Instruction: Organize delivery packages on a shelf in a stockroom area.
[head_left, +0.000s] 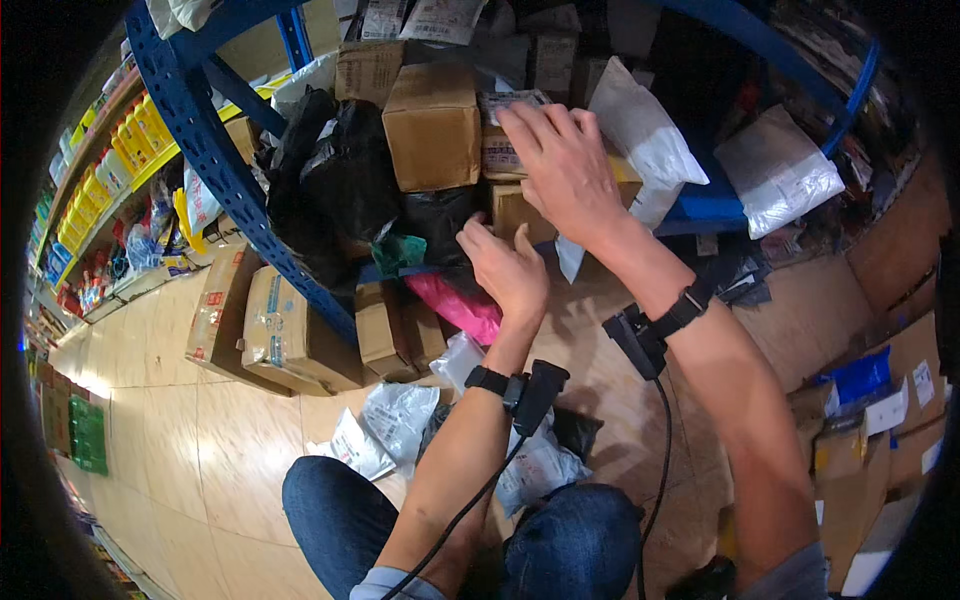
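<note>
My right hand (562, 161) is over a labelled carton (501, 152) on the blue shelf, its fingertips at the label on top; whether they press on it is unclear. Lower and to the left, my left hand (506, 266) has its fingers apart in front of a black plastic bag (442, 217) and a small brown carton (514, 212), holding nothing that I can see. A plain cardboard box (431, 127) sits left of my right hand. To the right of that hand leans a white mailer bag (645, 135). Under the shelf, a pink plastic package (461, 304) lies beside my left wrist.
A blue perforated shelf post (232, 180) slants at the left. Taped cartons (277, 330) stand on the tiled floor. Plastic mailers (401, 420) lie by my knees. Another white mailer (780, 172) rests at the shelf's right, and flattened cardboard (847, 487) lies lower right. Cables hang from both wrist devices.
</note>
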